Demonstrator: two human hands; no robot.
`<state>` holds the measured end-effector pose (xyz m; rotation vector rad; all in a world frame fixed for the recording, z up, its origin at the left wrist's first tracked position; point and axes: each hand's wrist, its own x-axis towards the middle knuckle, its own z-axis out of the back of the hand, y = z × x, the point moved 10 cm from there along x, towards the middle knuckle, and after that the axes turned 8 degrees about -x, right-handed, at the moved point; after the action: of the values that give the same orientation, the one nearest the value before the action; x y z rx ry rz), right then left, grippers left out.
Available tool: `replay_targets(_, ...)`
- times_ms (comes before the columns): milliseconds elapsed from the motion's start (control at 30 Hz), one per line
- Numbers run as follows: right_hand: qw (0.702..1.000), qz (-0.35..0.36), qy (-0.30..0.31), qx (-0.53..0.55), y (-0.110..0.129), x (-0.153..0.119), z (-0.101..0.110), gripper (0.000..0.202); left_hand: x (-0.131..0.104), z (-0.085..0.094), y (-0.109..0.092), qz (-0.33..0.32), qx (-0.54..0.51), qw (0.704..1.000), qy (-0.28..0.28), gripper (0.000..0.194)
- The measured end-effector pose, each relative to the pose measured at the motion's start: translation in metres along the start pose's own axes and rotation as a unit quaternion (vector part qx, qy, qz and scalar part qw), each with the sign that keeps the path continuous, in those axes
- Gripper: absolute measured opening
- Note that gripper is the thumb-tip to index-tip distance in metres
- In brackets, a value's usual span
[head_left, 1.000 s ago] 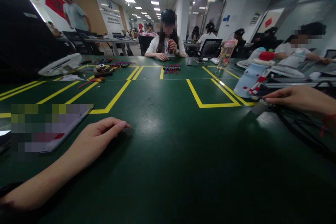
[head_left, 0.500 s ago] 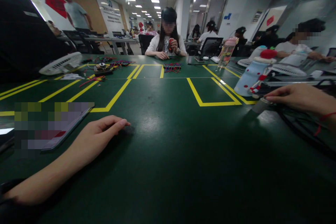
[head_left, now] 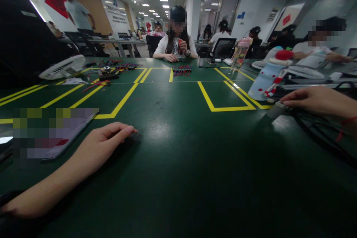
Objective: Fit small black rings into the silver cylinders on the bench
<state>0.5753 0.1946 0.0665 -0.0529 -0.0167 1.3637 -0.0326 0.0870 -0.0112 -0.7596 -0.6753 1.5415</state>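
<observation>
My left hand (head_left: 111,137) rests low over the green table (head_left: 178,178), its thumb pressed against the fingers. Whatever may be between those fingertips is too dark to make out. Off to the right, my right hand (head_left: 315,97) pinches the upper end of a small grey cylinder (head_left: 276,111) between thumb and fingers. The cylinder leans at the tabletop, and I cannot tell whether its base touches. Just behind it stands a light-blue bottle (head_left: 259,83) with a red top.
A tablet-like device (head_left: 69,139) lies beside my left forearm. Black cables (head_left: 312,134) run below my right hand. Bundles of coloured wires (head_left: 182,70) and a white fan (head_left: 63,67) are farther back. Across the table sits a person (head_left: 175,41) holding a red object.
The whole view has shifted slightly. My left hand keeps its pose, and my right hand still grips the grey cylinder in nearly the same place.
</observation>
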Motion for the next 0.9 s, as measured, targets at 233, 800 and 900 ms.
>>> replay_targets(233,0.999,0.024,0.026,0.028,-0.004,0.005,-0.012,0.063,0.001,-0.001,0.001,0.0,-0.003,1.0,-0.001,0.039)
replay_targets(800,0.854,0.314,-0.016,0.415,0.213,-0.13,0.0,0.034,0.002,-0.003,0.001,0.004,0.019,1.0,0.001,0.039)
replay_targets(900,0.813,0.398,-0.002,0.424,0.266,-0.18,-0.013,0.026,0.002,-0.002,0.001,0.001,0.025,1.0,0.002,0.042)
